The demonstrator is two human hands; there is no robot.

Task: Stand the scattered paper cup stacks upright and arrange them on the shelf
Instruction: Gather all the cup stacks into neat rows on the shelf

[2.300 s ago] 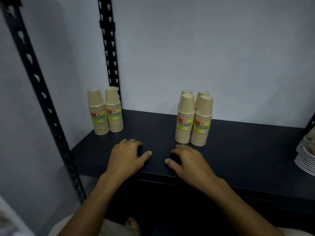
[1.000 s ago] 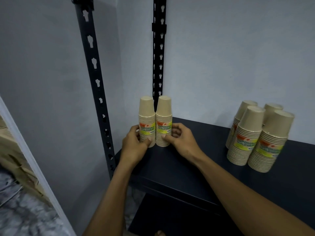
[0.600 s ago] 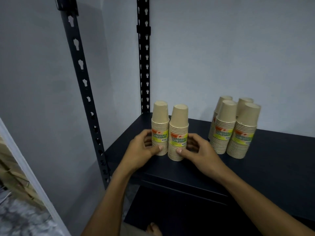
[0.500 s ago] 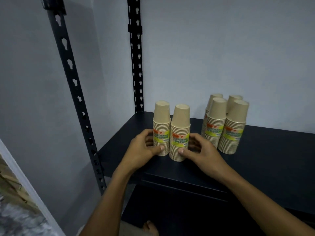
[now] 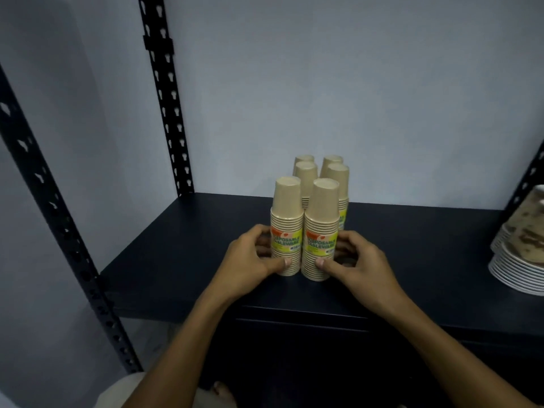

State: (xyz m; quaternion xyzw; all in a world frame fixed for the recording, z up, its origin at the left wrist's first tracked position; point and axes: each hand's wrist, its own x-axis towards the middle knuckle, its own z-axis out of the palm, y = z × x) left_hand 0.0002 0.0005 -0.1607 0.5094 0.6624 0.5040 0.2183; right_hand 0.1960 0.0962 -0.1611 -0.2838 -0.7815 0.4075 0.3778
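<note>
Tan paper cup stacks, six counted, stand upright and inverted on the dark shelf [image 5: 164, 269], grouped in three rows of two near its middle. Front left stack [image 5: 287, 228] and front right stack [image 5: 321, 231] touch side by side, each with a yellow-green label band. Middle pair [image 5: 306, 175] stands just behind them, partly hidden. Rear pair [image 5: 304, 159] shows tops only; contact between rows cannot be confirmed from this angle.

Left hand [image 5: 250, 263] is wrapped around the lower part of the front left stack, thumb pressed on its front near the base. Right hand [image 5: 357, 265] grips the front right stack likewise, thumb on the front, fingers curled behind. Both stacks appear to sit on the shelf surface.

Black slotted uprights [image 5: 164, 92] frame the left side. White plates [image 5: 518, 269] are piled at the right edge, well apart from the cups.
</note>
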